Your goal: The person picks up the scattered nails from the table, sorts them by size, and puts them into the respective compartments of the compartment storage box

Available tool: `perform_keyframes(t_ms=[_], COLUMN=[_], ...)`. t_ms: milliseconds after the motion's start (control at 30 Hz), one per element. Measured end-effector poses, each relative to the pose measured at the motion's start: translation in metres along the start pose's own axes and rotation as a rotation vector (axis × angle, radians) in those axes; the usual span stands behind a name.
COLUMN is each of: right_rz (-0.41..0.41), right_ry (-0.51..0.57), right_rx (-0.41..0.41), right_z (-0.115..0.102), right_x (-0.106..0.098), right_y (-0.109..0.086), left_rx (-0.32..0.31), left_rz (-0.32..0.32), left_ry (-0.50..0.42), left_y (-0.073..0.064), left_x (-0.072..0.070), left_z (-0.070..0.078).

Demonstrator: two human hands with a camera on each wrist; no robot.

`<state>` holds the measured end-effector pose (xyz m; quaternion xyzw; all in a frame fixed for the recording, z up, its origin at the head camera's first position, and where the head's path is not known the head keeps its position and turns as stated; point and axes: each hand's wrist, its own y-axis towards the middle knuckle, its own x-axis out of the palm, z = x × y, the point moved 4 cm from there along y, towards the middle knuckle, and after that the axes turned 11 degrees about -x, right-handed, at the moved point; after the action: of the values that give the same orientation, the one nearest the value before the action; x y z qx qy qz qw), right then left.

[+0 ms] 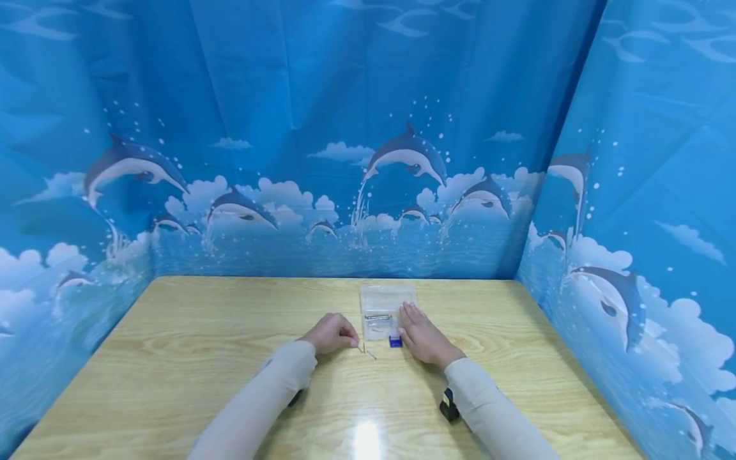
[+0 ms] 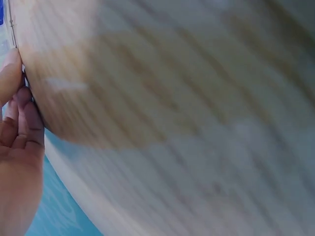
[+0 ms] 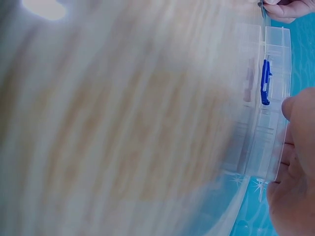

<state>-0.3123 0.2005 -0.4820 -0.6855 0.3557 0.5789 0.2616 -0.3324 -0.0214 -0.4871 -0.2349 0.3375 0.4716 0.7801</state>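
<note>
Just in front of a clear plastic box point(image 1: 370, 332), my left hand point(image 1: 332, 333) pinches a thin metal piece point(image 1: 360, 349) between thumb and fingertips. More thin metal pieces point(image 1: 371, 354) lie on the table beside those fingertips; their exact kind is too small to tell. The box's transparent lid point(image 1: 388, 298) is laid back behind it, and a few slim metal parts point(image 1: 377, 317) lie inside. My right hand point(image 1: 424, 335) rests with extended fingers along the box's right side, its thumb near the blue latch point(image 3: 266, 82). In the left wrist view, the left hand point(image 2: 22, 118) shows at the left edge.
The wood-grain table point(image 1: 190, 345) stretches out on both sides of the box. A blue dolphin-print curtain point(image 1: 322, 128) hangs along the back and sides. A black wrist device point(image 1: 449, 406) with a yellow mark sits below the right sleeve.
</note>
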Motion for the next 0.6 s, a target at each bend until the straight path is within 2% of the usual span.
perform_keyframes(t_ms=[233,467,600], right_rz=[0.002,0.005,0.001], right_ry=[0.007,0.016,0.021], right_rx=[0.002,-0.007,-0.015], right_z=[-0.0004,-0.0011,-0.0005], right_x=[0.0,-0.0018,-0.0001], right_y=[-0.0007,-0.0015,-0.0018], left_rx=[0.004,0.053,0.037], left_rz=[-0.031,-0.035,-0.054], left_ry=[0.043,0.082,0.102], left_y=[0.0015,0.0013,0.0013], left_x=[0.001,0.0003,0.001], left_z=[0.0025,0.0069,0.006])
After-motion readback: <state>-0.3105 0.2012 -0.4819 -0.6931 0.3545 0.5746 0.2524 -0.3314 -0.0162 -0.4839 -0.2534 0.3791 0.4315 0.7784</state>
